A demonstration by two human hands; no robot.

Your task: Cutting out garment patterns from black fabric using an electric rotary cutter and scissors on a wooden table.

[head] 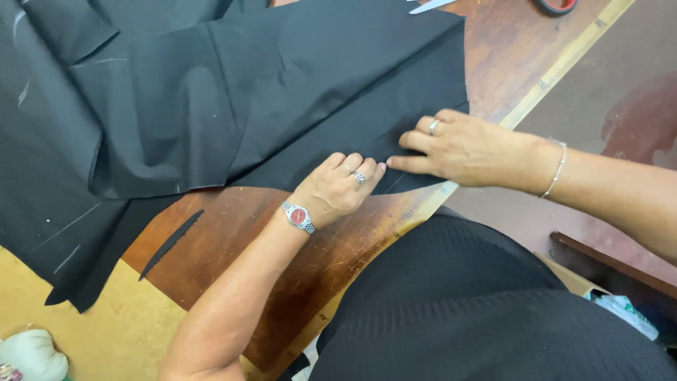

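A large piece of black fabric (282,92) lies spread and folded over a worn wooden table (282,247). My left hand (338,187), with rings and a red-faced wristwatch, is curled on the fabric's near edge. My right hand (458,148), with a ring and a thin bracelet, rests just to its right, fingers pinching the same edge at the fabric's corner. The fingertips of the two hands almost touch. Faint chalk lines mark the cloth at the left.
A narrow black fabric strip (169,243) lies on the bare wood. A scissor blade (430,5) and a red object (557,5) sit at the far edge. A white padded object (32,353) is at bottom left. The table edge (564,60) runs diagonally beside the floor.
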